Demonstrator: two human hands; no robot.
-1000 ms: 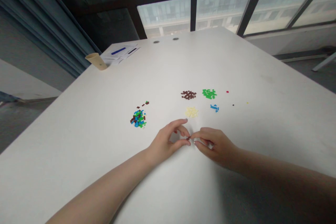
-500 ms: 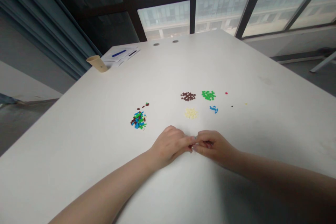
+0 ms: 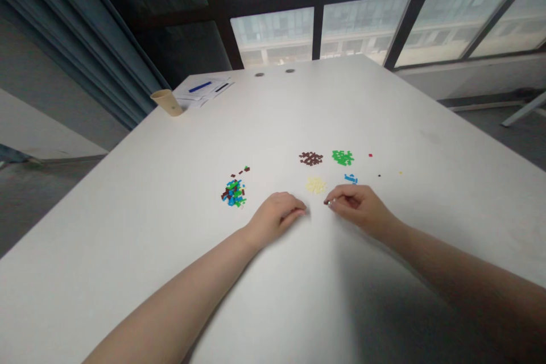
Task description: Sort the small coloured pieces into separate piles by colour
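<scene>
Tiny dark plastic brick (image 3: 329, 202), pinched by right fingers (image 3: 341, 197) of right hand (image 3: 358, 206), between cream brick pile (image 3: 316, 185) and near edge, left hand (image 3: 276, 216) on white surface (image 3: 128, 250), left fingers (image 3: 296, 209) loosely curled, nothing visible held, mixed brick pile (image 3: 233, 193) further left

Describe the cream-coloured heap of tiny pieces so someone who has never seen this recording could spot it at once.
On the white table, find the person's left hand and right hand. Just beyond the gap between them lies the cream-coloured heap of tiny pieces. It is the only pale heap, with a brown heap and a green heap farther on.
</scene>
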